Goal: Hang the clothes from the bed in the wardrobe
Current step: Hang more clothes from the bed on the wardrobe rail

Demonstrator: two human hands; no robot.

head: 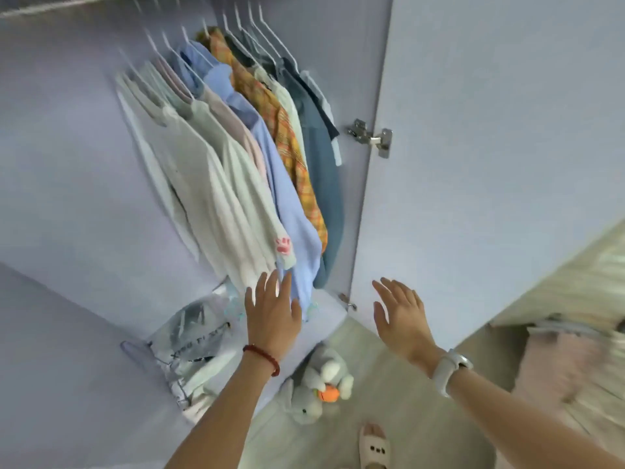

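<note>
Several garments hang on white hangers inside the open wardrobe: a white top with a pink paw mark (216, 198), a light blue shirt (291, 211), an orange plaid shirt (291, 143) and a teal one (321, 170). My left hand (272, 311), with a red bead bracelet at the wrist, is stretched out flat just below the hems of the white and blue garments, holding nothing. My right hand (400, 316), with a white watch on its wrist, is spread open in front of the wardrobe door (490, 130), empty. A pink garment (558, 363) lies blurred at the right edge.
A silvery plastic bag (189, 340) lies on the wardrobe floor. A grey plush rabbit with an orange carrot (318, 384) sits on the room floor by the wardrobe edge. A slipper (373, 446) shows at the bottom. Metal door hinge (370, 137) on the door's inner edge.
</note>
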